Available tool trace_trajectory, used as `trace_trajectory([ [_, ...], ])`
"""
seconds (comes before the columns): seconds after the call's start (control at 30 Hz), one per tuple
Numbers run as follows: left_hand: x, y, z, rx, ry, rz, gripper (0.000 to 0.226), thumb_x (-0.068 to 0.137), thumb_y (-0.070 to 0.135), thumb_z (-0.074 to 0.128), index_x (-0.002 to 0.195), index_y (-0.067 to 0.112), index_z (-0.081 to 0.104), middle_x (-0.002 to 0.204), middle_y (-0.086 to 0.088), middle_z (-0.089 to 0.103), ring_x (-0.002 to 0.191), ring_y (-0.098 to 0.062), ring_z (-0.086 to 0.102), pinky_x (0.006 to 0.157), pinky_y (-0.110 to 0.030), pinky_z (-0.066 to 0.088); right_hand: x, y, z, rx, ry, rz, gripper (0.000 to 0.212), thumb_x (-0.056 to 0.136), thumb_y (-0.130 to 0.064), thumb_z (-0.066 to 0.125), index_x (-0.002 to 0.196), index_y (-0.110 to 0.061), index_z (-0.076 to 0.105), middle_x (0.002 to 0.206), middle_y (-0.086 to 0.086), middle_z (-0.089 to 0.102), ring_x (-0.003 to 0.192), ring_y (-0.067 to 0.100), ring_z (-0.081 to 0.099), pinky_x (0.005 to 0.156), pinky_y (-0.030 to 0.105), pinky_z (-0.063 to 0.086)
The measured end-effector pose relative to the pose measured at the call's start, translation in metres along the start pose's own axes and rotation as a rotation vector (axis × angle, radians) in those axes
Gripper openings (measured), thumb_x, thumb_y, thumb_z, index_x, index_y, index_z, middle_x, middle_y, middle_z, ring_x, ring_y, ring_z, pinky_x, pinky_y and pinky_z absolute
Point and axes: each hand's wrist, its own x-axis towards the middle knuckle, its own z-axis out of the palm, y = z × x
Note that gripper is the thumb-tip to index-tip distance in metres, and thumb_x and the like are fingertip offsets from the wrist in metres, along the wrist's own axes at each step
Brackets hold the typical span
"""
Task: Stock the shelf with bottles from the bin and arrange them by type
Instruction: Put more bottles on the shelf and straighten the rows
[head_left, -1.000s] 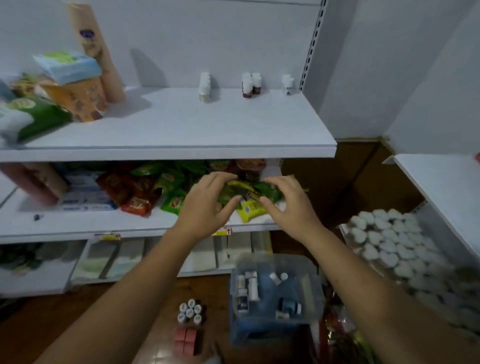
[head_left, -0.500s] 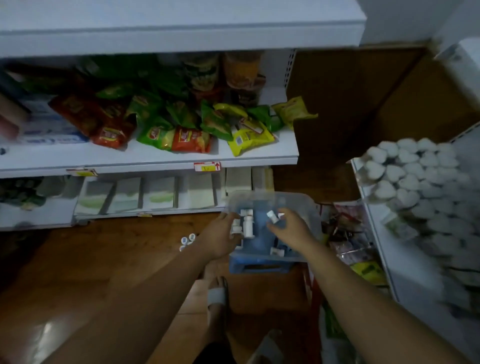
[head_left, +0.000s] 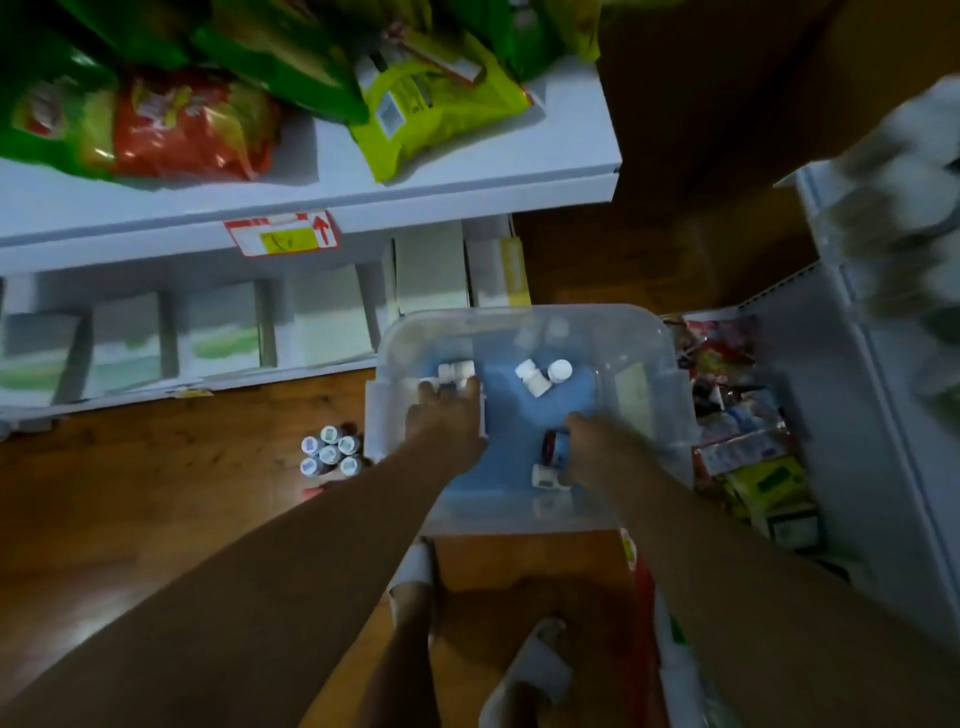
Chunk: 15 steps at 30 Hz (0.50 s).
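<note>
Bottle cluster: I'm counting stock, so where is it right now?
Head view: the bottle cluster stands on the wood floor, just left of the clear bin.

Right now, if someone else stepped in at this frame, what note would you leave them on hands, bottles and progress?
Left hand: inside the clear bin, fingers on a group of white bottles; grip unclear.
Right hand: in the bin beside a dark bottle and a small white one; grip unclear.
Two more white bottles lie loose in the bin; a cluster of bottles stands on the floor left of it.
Done: no stocked bottles show in this view.
Left: lift bottles out, shelve them, sort by type.
</note>
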Motion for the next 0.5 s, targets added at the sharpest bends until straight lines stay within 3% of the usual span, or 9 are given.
trace_trajectory([
  [0.13, 0.007, 0.011, 0.008, 0.045, 0.105, 0.017, 0.092, 0.086, 0.067, 0.069, 0.155, 0.026, 0.024, 0.139, -0.014, 0.059, 0.132, -0.037, 0.047, 0.106, -0.049, 0.039, 0.015, 0.005, 0.020, -0.032, 0.048, -0.014, 0.049, 0.081, -0.028, 0.074, 0.125, -0.019, 0.056, 0.121, 0.009, 0.064, 0.115, 0.033, 0.062, 0.095, 0.043, 0.053],
  [0.23, -0.001, 0.016, 0.004, -0.074, 0.068, 0.025, 0.090, 0.083, 0.060, 0.075, 0.153, 0.031, 0.025, 0.140, -0.014, 0.057, 0.132, -0.038, 0.050, 0.108, -0.049, 0.041, 0.017, 0.009, 0.012, 0.124, 0.080, -0.003, 0.062, 0.071, -0.046, 0.076, 0.129, -0.030, 0.059, 0.119, 0.006, 0.066, 0.109, 0.031, 0.063, 0.092, 0.044, 0.055],
  [0.3, -0.014, 0.018, -0.009, -0.357, 0.034, 0.052, 0.091, 0.081, 0.047, 0.082, 0.152, 0.035, 0.026, 0.136, -0.013, 0.057, 0.126, -0.035, 0.057, 0.103, -0.046, 0.049, 0.001, 0.003, -0.008, 0.353, 0.133, -0.025, 0.061, 0.068, -0.045, 0.084, 0.124, -0.028, 0.066, 0.112, 0.004, 0.069, 0.100, 0.026, 0.066, 0.086, 0.041, 0.057],
  [0.4, -0.049, 0.017, -0.048, -0.936, 0.050, 0.174, 0.091, 0.080, 0.011, 0.087, 0.150, 0.032, 0.034, 0.130, -0.005, 0.058, 0.113, -0.026, 0.066, 0.090, -0.042, 0.059, -0.033, -0.009, -0.045, 0.759, 0.225, -0.072, 0.062, 0.067, -0.029, 0.095, 0.123, -0.019, 0.070, 0.110, 0.006, 0.072, 0.096, 0.020, 0.070, 0.084, 0.041, 0.061],
  [0.5, -0.103, 0.013, -0.106, -1.325, 0.071, 0.217, 0.099, 0.078, -0.009, 0.081, 0.152, 0.041, 0.038, 0.135, 0.002, 0.056, 0.109, -0.023, 0.069, 0.080, -0.041, 0.065, -0.088, -0.018, -0.098, 0.981, 0.342, -0.119, 0.065, 0.066, -0.022, 0.098, 0.123, -0.025, 0.066, 0.111, -0.005, 0.069, 0.097, 0.011, 0.070, 0.072, 0.018, 0.058],
])
